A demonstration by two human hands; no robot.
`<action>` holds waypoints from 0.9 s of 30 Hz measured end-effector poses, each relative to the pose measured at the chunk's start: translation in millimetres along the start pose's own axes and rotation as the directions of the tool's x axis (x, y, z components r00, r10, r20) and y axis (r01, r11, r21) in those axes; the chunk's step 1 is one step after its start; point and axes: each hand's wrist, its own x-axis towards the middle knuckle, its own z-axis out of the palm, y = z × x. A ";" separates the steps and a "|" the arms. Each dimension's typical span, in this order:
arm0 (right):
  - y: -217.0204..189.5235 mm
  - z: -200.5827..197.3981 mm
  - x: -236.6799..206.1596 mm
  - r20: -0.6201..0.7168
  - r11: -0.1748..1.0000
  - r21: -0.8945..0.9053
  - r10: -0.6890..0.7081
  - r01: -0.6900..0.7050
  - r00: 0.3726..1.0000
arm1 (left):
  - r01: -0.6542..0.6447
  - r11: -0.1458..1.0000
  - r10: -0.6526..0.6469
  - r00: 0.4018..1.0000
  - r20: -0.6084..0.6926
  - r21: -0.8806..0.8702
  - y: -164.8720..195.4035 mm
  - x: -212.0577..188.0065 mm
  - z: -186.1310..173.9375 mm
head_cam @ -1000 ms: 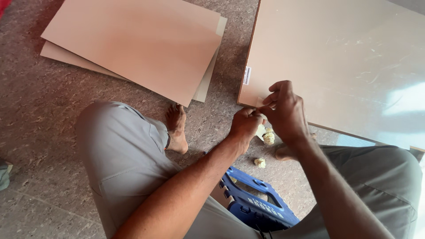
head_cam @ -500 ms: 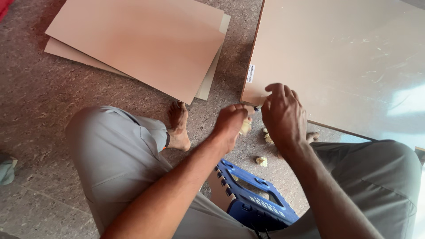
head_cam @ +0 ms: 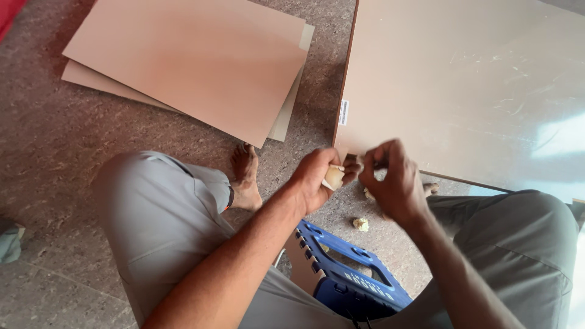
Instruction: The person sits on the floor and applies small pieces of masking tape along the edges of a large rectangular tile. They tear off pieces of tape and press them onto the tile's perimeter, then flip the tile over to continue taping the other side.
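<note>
Both hands have shifted toward the large board's [head_cam: 463, 85] near corner.
Left hand [head_cam: 317, 180] grips a pale wad [head_cam: 333, 176]; right hand [head_cam: 393, 183] pinches closed beside it, above the floor [head_cam: 55, 140].

Since a second ago the left hand [head_cam: 317, 180] and right hand [head_cam: 393, 183] have drawn slightly apart at the near corner of the large tan laminated board [head_cam: 463, 91], exposing a pale crumpled wad [head_cam: 333, 176] in the left fingers.
</note>
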 end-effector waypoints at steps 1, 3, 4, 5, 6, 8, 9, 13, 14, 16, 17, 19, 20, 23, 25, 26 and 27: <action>-0.6 2.7 -8.9 -0.006 1.000 0.011 -0.023 0.023 1.000 | 0.009 1.000 -0.009 1.000 -0.003 -0.006 -1.6 -1.6 -0.6; -2.6 6.9 -27.0 0.072 0.991 0.008 0.133 -0.134 0.988 | -0.032 0.994 0.037 0.998 -0.047 0.103 -5.6 -5.5 -3.0; -3.2 7.6 -34.7 0.109 0.977 -0.002 0.211 -0.212 0.971 | -0.051 0.986 0.061 0.996 -0.062 0.157 -8.7 -5.5 -3.0; -4.4 10.0 -41.2 0.140 0.978 -0.027 0.208 -0.206 0.968 | -0.056 0.975 0.080 0.992 -0.103 0.214 -12.6 -4.8 -3.0; -5.7 15.5 -44.6 0.172 0.978 -0.052 0.206 -0.200 0.963 | -0.059 0.961 0.101 0.985 -0.142 0.271 -17.1 -3.3 -3.1; -8.5 19.1 -52.7 0.194 0.987 -0.081 0.153 -0.139 0.969 | -0.064 0.910 0.164 0.963 -0.214 0.410 -24.7 2.9 -4.7; -10.3 20.9 -56.0 0.186 0.993 -0.086 0.098 -0.083 0.978 | -0.065 0.870 0.207 0.947 -0.243 0.489 -27.6 7.8 -6.1; -14.1 20.8 -60.5 0.276 0.965 -0.034 0.258 -0.259 0.926 | -0.177 0.860 0.287 0.943 -0.168 0.478 -32.3 26.0 -17.4; -13.9 20.9 -60.5 0.250 0.973 -0.006 0.226 -0.232 0.941 | -0.211 0.850 0.313 0.939 -0.142 0.483 -33.4 28.7 -20.9; -12.7 21.8 -61.1 0.191 0.982 0.049 0.170 -0.182 0.967 | -0.273 0.825 0.360 0.929 -0.086 0.495 -34.8 33.3 -27.3; -11.7 23.1 -62.0 0.169 0.964 0.099 0.229 -0.247 0.959 | -0.280 0.763 0.397 0.914 -0.080 0.583 -35.3 34.9 -30.8; -8.7 27.1 -64.2 0.132 0.909 0.200 0.345 -0.366 0.929 | -0.288 0.615 0.470 0.881 -0.048 0.734 -34.9 40.0 -36.6; -6.8 28.9 -66.3 0.123 0.890 0.228 0.376 -0.395 0.918 | -0.275 0.593 0.480 0.876 -0.058 0.757 -35.0 43.3 -39.4; -3.5 31.5 -74.9 0.121 0.847 0.265 0.445 -0.461 0.887 | -0.242 0.512 0.557 0.824 -0.104 0.824 -36.2 46.9 -49.3; -4.0 34.0 -77.3 0.132 0.855 0.247 0.436 -0.455 0.890 | -0.232 0.413 0.690 0.711 -0.136 0.881 -38.9 46.7 -55.8; -5.5 35.7 -77.7 0.126 0.853 0.233 0.449 -0.467 0.884 | -0.156 0.525 0.585 0.780 -0.221 0.837 -40.5 46.9 -56.0; -7.7 37.7 -77.8 0.119 0.849 0.219 0.466 -0.481 0.877 | -0.067 0.622 0.463 0.835 -0.297 0.780 -43.5 46.0 -54.7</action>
